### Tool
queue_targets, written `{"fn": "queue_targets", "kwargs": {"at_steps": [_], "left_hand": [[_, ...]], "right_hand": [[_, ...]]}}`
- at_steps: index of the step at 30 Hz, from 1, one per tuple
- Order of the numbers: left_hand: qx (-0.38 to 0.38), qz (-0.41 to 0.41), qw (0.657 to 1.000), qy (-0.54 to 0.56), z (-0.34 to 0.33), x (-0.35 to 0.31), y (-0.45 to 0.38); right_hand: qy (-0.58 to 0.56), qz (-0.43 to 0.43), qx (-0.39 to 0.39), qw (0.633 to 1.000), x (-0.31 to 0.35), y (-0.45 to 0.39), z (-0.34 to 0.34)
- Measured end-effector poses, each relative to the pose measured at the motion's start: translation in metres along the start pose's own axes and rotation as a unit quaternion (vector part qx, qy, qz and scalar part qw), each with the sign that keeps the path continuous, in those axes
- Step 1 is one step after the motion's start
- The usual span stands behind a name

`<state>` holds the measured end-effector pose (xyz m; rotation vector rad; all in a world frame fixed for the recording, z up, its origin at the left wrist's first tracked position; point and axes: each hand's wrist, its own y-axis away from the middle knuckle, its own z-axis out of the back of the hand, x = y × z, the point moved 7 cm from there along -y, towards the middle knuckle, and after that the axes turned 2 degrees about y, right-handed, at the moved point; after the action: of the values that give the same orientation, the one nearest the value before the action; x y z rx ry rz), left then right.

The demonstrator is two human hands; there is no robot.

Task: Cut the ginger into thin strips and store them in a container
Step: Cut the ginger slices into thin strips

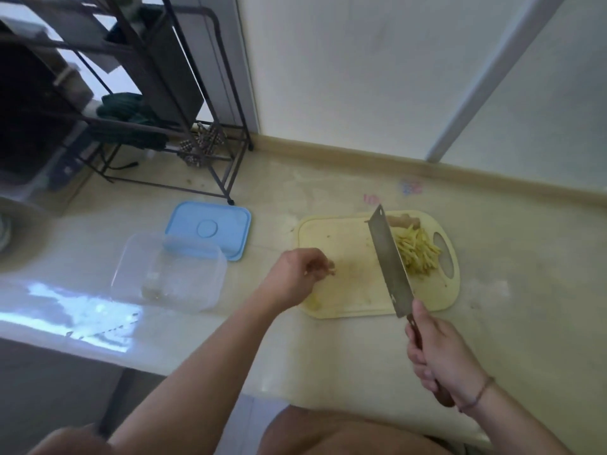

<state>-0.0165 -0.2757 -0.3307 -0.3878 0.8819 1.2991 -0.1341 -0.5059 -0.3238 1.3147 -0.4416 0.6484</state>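
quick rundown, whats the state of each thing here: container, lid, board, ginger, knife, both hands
container: open, lid off, nearly empty
lid: flat on counter, behind container
cutting board: flat on counter
ginger strips: piled on board, right of blade
uncut ginger piece: at board's far edge
knife: raised over the board, tip pointing away
right hand: grips knife handle
left hand: fingers curled, contents blurred

The glossy cream stone countertop (328, 349) is carrying a pale yellow plastic cutting board (331, 244), a clear plastic container (170, 274) and a light blue lid (210, 228).
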Motion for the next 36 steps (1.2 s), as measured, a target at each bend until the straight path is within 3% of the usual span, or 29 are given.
{"fn": "queue_targets", "kwargs": {"at_steps": [4, 7, 11, 15, 21, 30, 36], "left_hand": [[0.134, 0.0, 0.986, -0.096, -0.003, 0.021, 0.018], [0.172, -0.059, 0.965, -0.187, -0.016, 0.022, 0.012], [0.119, -0.133, 0.955, -0.236, -0.019, 0.012, 0.006], [0.012, -0.154, 0.972, -0.179, -0.009, 0.007, 0.009], [-0.021, -0.178, 0.964, -0.198, -0.017, 0.0, -0.01], [0.011, -0.184, 0.954, -0.239, -0.022, -0.004, -0.026], [0.084, -0.134, 0.979, -0.125, -0.005, 0.006, -0.006]], "right_hand": [[0.013, -0.004, 0.006, 1.0, -0.006, 0.002, -0.003], [0.022, -0.006, 0.012, 1.0, -0.005, 0.002, -0.006], [0.039, -0.003, 0.009, 0.999, -0.004, 0.004, -0.002], [0.05, -0.005, 0.006, 0.999, -0.006, 0.006, 0.002], [0.067, -0.011, 0.013, 0.998, -0.007, 0.006, 0.001], [0.08, -0.018, 0.014, 0.997, -0.009, 0.005, 0.003], [0.072, -0.021, 0.019, 0.997, -0.011, 0.003, 0.005]]}}
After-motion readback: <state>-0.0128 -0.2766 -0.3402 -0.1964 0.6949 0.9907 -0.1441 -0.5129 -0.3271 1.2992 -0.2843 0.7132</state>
